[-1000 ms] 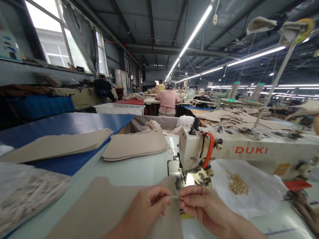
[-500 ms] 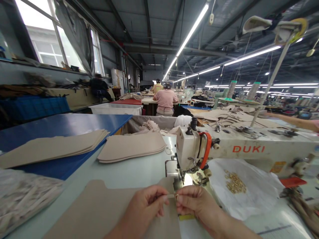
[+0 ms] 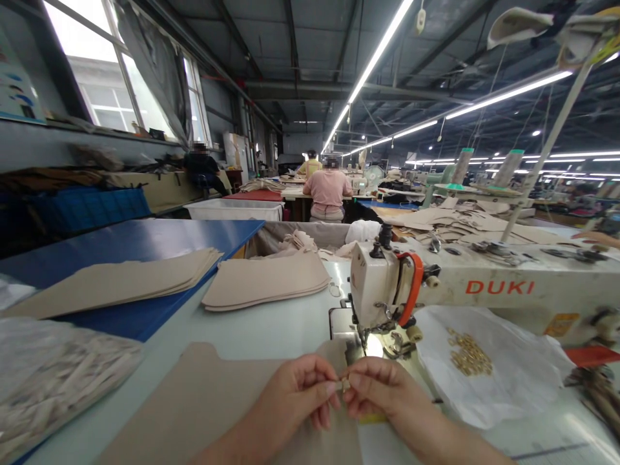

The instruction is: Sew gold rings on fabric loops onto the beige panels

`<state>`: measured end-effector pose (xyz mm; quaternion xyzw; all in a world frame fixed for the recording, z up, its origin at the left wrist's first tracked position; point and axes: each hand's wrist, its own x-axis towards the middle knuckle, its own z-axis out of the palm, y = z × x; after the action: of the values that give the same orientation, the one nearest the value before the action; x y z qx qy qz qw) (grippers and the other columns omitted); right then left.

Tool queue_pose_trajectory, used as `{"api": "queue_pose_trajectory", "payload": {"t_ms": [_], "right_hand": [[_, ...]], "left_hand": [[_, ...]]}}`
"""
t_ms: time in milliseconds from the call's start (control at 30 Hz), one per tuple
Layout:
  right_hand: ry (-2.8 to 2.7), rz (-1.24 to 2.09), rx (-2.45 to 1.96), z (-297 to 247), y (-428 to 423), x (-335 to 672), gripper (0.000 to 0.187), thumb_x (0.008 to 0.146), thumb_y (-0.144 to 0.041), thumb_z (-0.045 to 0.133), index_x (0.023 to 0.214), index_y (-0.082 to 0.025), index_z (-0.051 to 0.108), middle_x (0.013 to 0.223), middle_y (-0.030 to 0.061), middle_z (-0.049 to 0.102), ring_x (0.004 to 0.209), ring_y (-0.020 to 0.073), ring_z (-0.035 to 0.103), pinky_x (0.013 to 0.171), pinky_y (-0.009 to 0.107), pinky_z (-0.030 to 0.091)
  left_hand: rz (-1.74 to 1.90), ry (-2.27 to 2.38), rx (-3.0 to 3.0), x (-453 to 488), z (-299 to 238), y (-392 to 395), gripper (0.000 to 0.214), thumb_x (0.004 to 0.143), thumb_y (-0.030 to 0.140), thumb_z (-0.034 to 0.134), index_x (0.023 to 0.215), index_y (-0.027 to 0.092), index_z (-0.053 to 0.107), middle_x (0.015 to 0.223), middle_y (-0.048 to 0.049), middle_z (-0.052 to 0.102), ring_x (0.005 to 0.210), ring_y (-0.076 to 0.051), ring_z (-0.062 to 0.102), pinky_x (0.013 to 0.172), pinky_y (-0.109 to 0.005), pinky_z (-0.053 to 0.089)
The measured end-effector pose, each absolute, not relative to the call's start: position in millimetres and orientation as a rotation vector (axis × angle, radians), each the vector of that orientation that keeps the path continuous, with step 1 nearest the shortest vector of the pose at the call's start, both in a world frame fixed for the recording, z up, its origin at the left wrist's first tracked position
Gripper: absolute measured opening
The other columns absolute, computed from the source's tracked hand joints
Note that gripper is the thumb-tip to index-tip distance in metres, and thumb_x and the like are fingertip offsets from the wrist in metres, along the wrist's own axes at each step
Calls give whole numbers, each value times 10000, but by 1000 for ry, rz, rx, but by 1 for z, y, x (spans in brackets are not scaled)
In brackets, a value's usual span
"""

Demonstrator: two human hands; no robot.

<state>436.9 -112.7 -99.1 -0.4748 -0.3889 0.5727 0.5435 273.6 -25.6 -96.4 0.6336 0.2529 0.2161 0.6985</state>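
My left hand (image 3: 298,394) and my right hand (image 3: 382,391) meet fingertip to fingertip just in front of the sewing machine's needle. Both are pinched on a small pale strip with a tiny gold metal ring (image 3: 345,385) between them. Under my hands lies a beige cut panel (image 3: 203,407) on the pale table (image 3: 271,329). The white sewing machine (image 3: 387,290), marked DUKI, stands just behind, its lamp lighting the needle plate.
A pile of gold rings (image 3: 467,354) lies on white plastic (image 3: 504,374) to the right. Two stacks of beige panels (image 3: 266,281) (image 3: 121,281) sit behind and left, a bag of pale strips (image 3: 53,378) at left. Other workers (image 3: 329,194) sit farther back.
My fingertips have closed together: the gap showing the pale strip between the two hands has shrunk, and both hands sit slightly lower in the view.
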Motion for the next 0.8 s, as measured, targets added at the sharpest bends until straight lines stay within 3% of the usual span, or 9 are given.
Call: {"api": "queue_pose_trajectory", "payload": {"t_ms": [200, 367, 533, 667, 800], "right_hand": [[-1093, 1064, -1176, -99, -116, 435, 371, 686, -513, 757, 861, -195, 681, 735, 16, 658, 676, 160, 602, 635, 270, 468], [-1121, 1148, -1169, -100, -109, 427, 335, 677, -492, 760, 724, -181, 645, 650, -3, 646, 610, 138, 582, 586, 247, 438], [-976, 1250, -1138, -105, -103, 431, 384, 614, -500, 802, 730, -169, 646, 630, -14, 628, 598, 134, 594, 606, 256, 456], [-935, 1251, -1105, -107, -103, 432, 373, 633, -492, 796, 763, -174, 651, 653, -13, 635, 630, 139, 607, 636, 262, 462], [-941, 1261, -1081, -111, -103, 428, 366, 646, -501, 781, 761, -183, 642, 634, -20, 619, 629, 146, 600, 627, 268, 454]], "left_hand": [[487, 532, 1396, 273, -101, -27, 338, 701, 444, 707, 780, 187, 502, 594, 29, 638, 412, -78, 525, 432, -194, 402], [497, 548, 1421, 273, -100, -29, 348, 705, 447, 713, 787, 195, 487, 576, 39, 628, 417, -86, 535, 433, -196, 408], [468, 654, 1269, 272, -93, -26, 415, 725, 570, 650, 790, 180, 524, 582, 13, 630, 472, -115, 589, 458, -213, 431], [403, 682, 1197, 274, -91, -25, 392, 666, 475, 745, 830, 163, 572, 618, 14, 632, 515, -109, 590, 519, -226, 451], [382, 672, 1296, 278, -89, -26, 323, 645, 397, 768, 753, 160, 576, 618, 15, 640, 513, -96, 557, 520, -222, 432]]}}
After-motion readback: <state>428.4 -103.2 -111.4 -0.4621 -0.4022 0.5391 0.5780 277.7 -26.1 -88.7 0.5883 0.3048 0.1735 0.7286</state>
